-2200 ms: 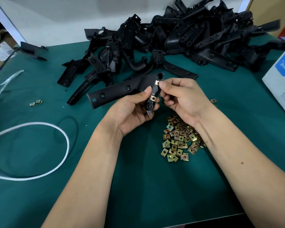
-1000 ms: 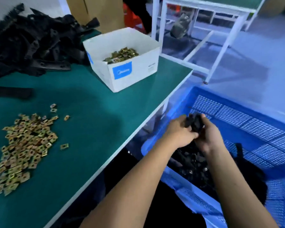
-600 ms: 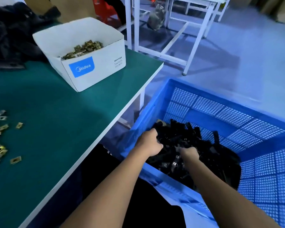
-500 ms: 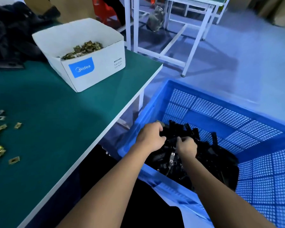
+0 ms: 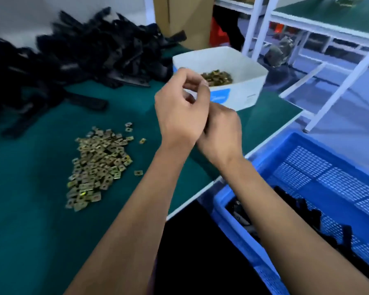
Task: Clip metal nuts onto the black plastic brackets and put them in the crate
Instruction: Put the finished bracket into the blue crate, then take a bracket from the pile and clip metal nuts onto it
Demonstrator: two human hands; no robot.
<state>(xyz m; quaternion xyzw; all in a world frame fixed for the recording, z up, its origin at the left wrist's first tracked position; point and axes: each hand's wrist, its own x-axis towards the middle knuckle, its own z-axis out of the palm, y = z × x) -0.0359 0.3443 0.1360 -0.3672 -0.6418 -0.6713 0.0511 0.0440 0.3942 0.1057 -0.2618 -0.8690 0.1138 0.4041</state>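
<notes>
Fingers (image 5: 192, 81) of left hand (image 5: 179, 116) loosely curled, thumb tip near forefinger, nothing visibly held. Right hand (image 5: 222, 135) tucked just behind and below, touching the left; fingers hidden, so grip cannot be told. Both hands raised above green table (image 5: 41, 231), just in front of white box (image 5: 239, 92).

Relative to white box: more metal nuts inside it; loose nuts (image 5: 98, 165) heaped well to the lower left; unfinished black brackets (image 5: 83, 52) piled to the left; blue crate (image 5: 307, 167) off the table to the lower right, finished brackets (image 5: 296, 209) lying inside.

Judged between cycles, next bracket not yet fetched. Worth taking one bracket from the pile's near edge and one nut, then sliding each nut fully home before dropping.
</notes>
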